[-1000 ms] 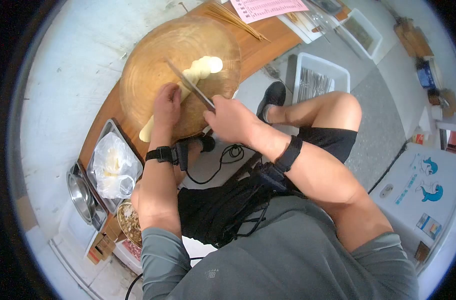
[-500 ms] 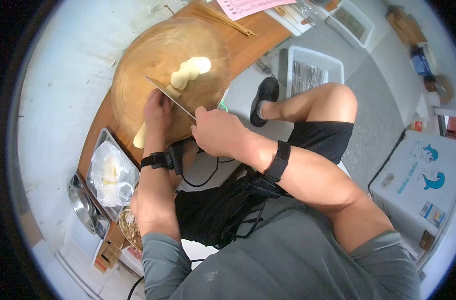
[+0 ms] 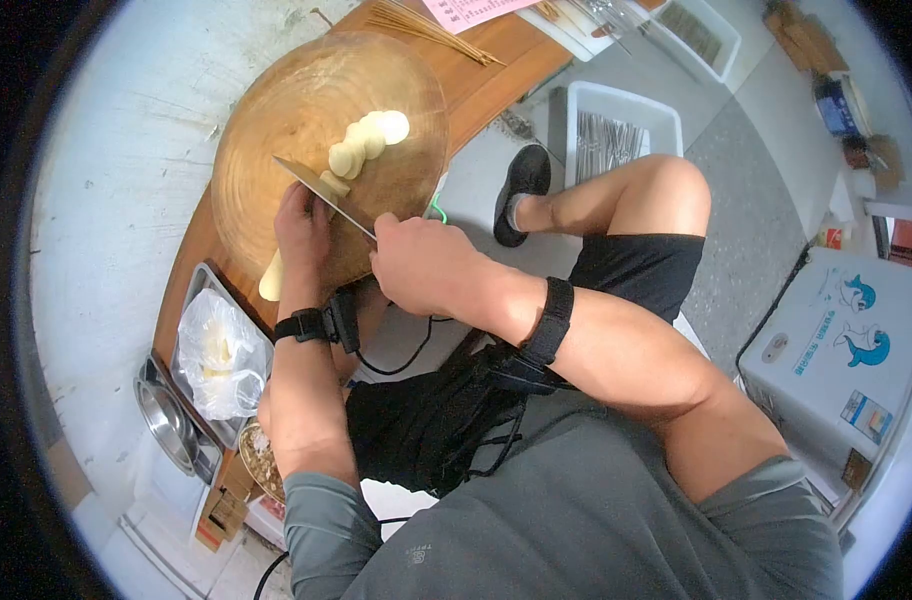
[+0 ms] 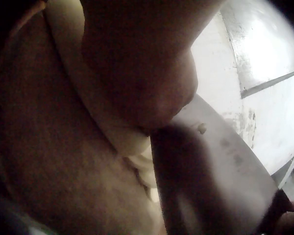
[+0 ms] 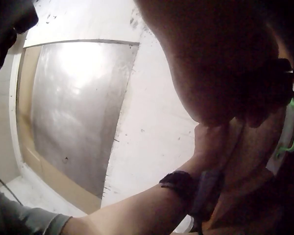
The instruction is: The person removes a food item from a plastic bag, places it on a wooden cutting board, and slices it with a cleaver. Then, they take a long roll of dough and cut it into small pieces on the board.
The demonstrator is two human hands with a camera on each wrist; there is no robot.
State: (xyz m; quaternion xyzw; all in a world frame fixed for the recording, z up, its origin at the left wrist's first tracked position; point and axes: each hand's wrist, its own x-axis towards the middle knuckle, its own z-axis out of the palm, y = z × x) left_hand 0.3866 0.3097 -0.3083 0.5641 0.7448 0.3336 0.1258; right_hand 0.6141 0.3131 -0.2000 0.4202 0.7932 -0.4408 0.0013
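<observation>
On the round wooden chopping board [image 3: 266, 115], my left hand [image 3: 301, 228] holds down a long pale-yellow cylindrical piece of food [image 3: 270, 278], one end showing beside the wrist. My right hand [image 3: 424, 264] grips the handle of a broad-bladed kitchen knife [image 4: 225, 166], its blade crossing the food just beyond the left fingers. In the left wrist view, the knuckles of that hand are close against the flat of the blade. Overlapping round slices [image 3: 348, 155] trail away from the blade across the board. The right wrist view is dark around the hand, and the knife is hidden there.
Thin wooden skewers [image 3: 431, 30] and a pink printed sheet [image 3: 466, 10] lie at the table's far end. A metal tray with a plastic bag [image 3: 216, 350] sits at the left, near steel bowls [image 3: 166, 420]. A white bin of metal skewers [image 3: 621, 95] stands on the floor.
The knife and both hands have shifted back along the food, toward the body. A gap now shows between the older slices and the piece beside the blade. The whole view has drifted slightly.
</observation>
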